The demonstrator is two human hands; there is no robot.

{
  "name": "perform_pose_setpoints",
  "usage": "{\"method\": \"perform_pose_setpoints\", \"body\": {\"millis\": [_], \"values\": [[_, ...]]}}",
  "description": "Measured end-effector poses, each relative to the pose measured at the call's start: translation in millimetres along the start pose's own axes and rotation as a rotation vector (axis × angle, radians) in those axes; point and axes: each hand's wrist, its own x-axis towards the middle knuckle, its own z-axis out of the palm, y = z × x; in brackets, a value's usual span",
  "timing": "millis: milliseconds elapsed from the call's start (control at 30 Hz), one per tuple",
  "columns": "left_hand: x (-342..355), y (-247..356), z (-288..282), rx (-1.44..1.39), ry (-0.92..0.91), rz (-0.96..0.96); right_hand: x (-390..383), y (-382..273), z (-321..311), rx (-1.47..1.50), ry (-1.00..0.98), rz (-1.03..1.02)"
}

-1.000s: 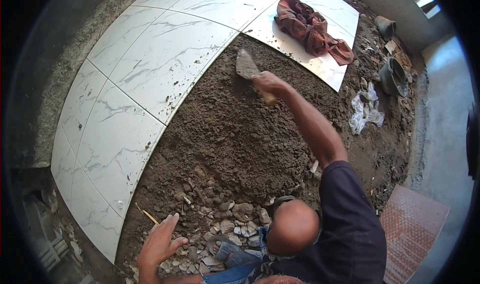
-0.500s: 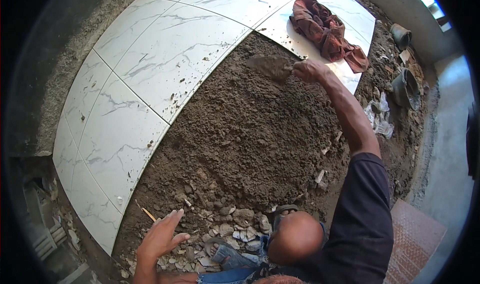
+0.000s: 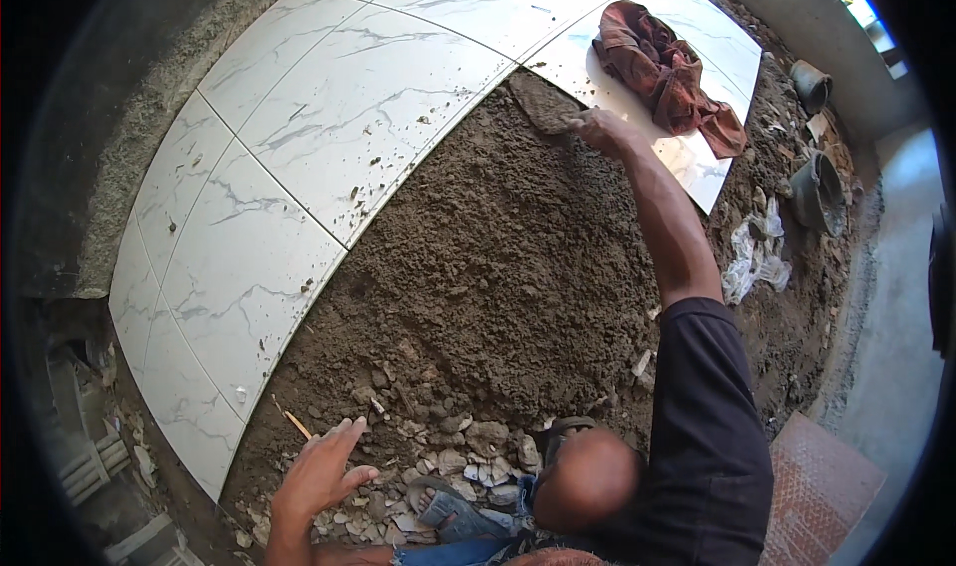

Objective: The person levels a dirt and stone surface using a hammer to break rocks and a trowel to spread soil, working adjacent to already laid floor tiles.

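Observation:
In my right hand [image 3: 600, 131] is a trowel, its fingers wrapped around the handle. The mud-coated trowel blade [image 3: 544, 104] lies on the grey-brown mortar bed [image 3: 498, 257], in the corner between white marble-patterned tiles [image 3: 398, 78]. My left hand [image 3: 321, 474] is at the lower left over the rubble, fingers and thumb spread, with nothing visible in its grasp. A yellow pencil [image 3: 297, 425] shows just past its fingers; whether they touch it I cannot tell. Near my right hand, a crumpled reddish-brown cloth [image 3: 657, 68] rests on a tile.
Broken stones and tile chips [image 3: 468, 461] lie by my sandalled foot [image 3: 438, 506]. Dark buckets [image 3: 817, 193] lie on the right, beside white plastic [image 3: 754, 252]. A pinkish sheet [image 3: 822, 486] lies lower right. A rough wall ledge [image 3: 149, 118] borders the tiles on the left.
My right hand has moved the trowel slightly up, closer into the corner of the tiles. The view has shifted a little. My left hand stays in place.

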Motion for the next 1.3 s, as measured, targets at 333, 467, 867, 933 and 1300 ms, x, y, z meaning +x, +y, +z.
{"method": "perform_pose_setpoints", "body": {"millis": [333,467,867,933,1300], "values": [[-9,-5,1,-0.014,-0.044,-0.037,-64,-57,34,0.652,-0.081,0.245],[-4,-7,-1,-0.021,-0.045,-0.025,-24,-51,44,0.583,0.023,0.115],[-8,-1,-3,-0.028,-0.033,-0.007,28,-42,19,-0.254,-0.172,-0.544],[-9,-2,-5,-0.022,-0.033,-0.025,-15,-85,-2,0.312,-0.199,0.113],[-8,-2,-7,-0.014,-0.038,-0.021,19,-52,5,-0.174,-0.191,-0.052]]}}
